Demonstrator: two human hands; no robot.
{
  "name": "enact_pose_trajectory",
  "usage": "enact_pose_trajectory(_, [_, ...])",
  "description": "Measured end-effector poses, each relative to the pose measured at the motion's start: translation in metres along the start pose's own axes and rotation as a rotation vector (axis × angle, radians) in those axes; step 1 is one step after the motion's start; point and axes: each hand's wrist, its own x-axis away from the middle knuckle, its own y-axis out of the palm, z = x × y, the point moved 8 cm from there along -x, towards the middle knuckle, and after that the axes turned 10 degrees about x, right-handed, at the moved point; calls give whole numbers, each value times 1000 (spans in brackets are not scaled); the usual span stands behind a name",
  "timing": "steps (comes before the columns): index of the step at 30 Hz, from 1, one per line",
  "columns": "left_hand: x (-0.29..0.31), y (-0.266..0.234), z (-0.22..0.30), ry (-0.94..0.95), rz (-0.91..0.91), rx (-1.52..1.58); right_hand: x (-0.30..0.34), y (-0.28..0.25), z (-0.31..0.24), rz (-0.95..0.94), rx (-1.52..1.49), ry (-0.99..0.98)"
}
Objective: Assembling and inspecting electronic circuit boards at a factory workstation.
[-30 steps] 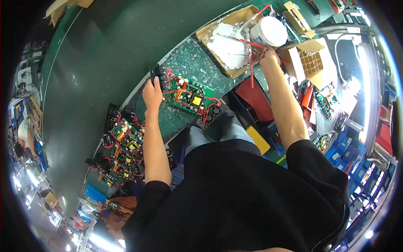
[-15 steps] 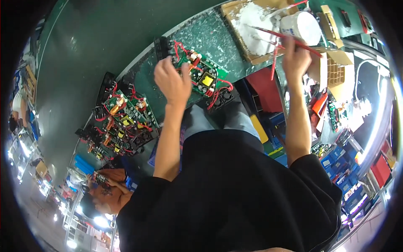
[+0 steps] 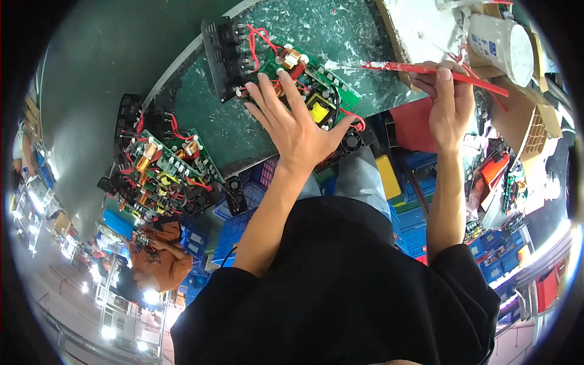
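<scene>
My left hand (image 3: 301, 137) lies with fingers stretched over a green circuit board (image 3: 340, 88), its fingertips near a copper coil (image 3: 292, 59) and red wires. Whether it presses on the parts is hard to tell. The board carries a yellow-wrapped transformer (image 3: 318, 111), a black socket panel (image 3: 220, 61) at its left end and a small black fan (image 3: 351, 142) at its near end. Between the fingers of my right hand (image 3: 449, 112) is a long red stick (image 3: 398, 67), white paste on its left end. That smeared end points at the board's far right edge.
More wired circuit boards (image 3: 161, 167) crowd the bench's left end. At far right lie a cardboard tray (image 3: 390, 27) of white paste, a white tub (image 3: 502, 52) and a divided carton (image 3: 535, 131). Blue crates (image 3: 234, 228) stand below the bench. Another person (image 3: 158, 261) works at lower left.
My right hand has brought the red stick from over the paste tray toward the board. My left hand has moved right onto the board, fingers spreading. The whole view has shifted.
</scene>
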Motion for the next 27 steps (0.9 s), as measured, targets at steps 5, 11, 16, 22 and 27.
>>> enact_pose_trajectory(5, [3, 2, -2, 33, 24, -14, 0, 4, 7, -8, -62, 17])
enact_pose_trajectory(11, [1, 3, -2, 30, 28, -18, 2, 8, 9, -37, -57, 12])
enact_pose_trajectory(16, [2, 3, -2, 13, 15, -30, 3, 1, 13, -16, -64, -5])
enact_pose_trajectory(22, [2, 3, -3, 16, 33, -23, 5, 6, 13, -32, -34, -2])
enact_pose_trajectory(27, [1, 2, -2, 26, 37, -22, 6, -10, 16, 42, -75, -14])
